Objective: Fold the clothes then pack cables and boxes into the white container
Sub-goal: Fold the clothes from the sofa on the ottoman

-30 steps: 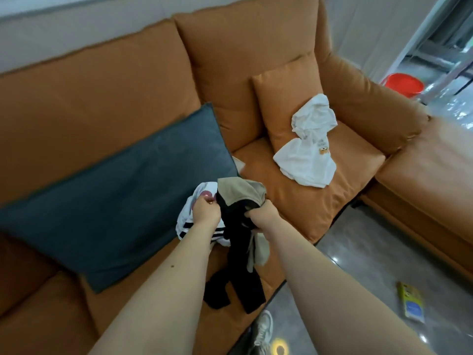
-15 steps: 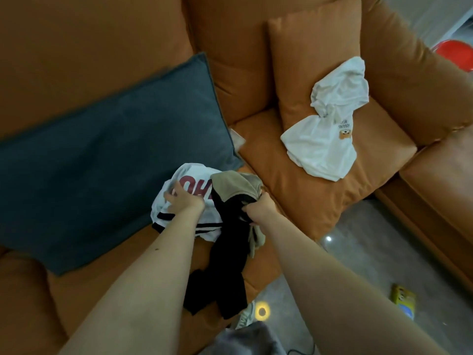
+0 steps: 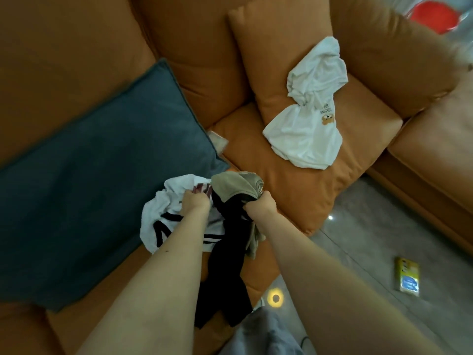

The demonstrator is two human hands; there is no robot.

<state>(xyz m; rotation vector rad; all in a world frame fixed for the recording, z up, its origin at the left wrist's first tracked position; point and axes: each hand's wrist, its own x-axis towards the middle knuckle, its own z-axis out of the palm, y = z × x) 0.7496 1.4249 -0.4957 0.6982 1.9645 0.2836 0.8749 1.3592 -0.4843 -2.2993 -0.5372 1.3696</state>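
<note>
A crumpled pile of clothes lies on the orange sofa's (image 3: 302,190) seat edge. My left hand (image 3: 195,202) grips a white shirt with black stripes and red letters (image 3: 163,213). My right hand (image 3: 259,206) clutches a black and beige garment (image 3: 230,252), whose black part hangs down over the seat's front. Farther back, a second white shirt with a small bear print (image 3: 307,124) lies rumpled against an orange cushion (image 3: 271,60). No white container, cable or box for packing is in view.
A large dark teal cushion (image 3: 102,175) leans on the sofa's back to the left of the pile. On the grey floor at the right lies a small yellow packet (image 3: 407,276). A red tub (image 3: 435,16) stands behind the sofa's arm.
The view has dipped and drawn closer to the pile. My left hand has slid down onto the striped white shirt and bunched it. My right hand keeps its hold on the black and beige garment.
</note>
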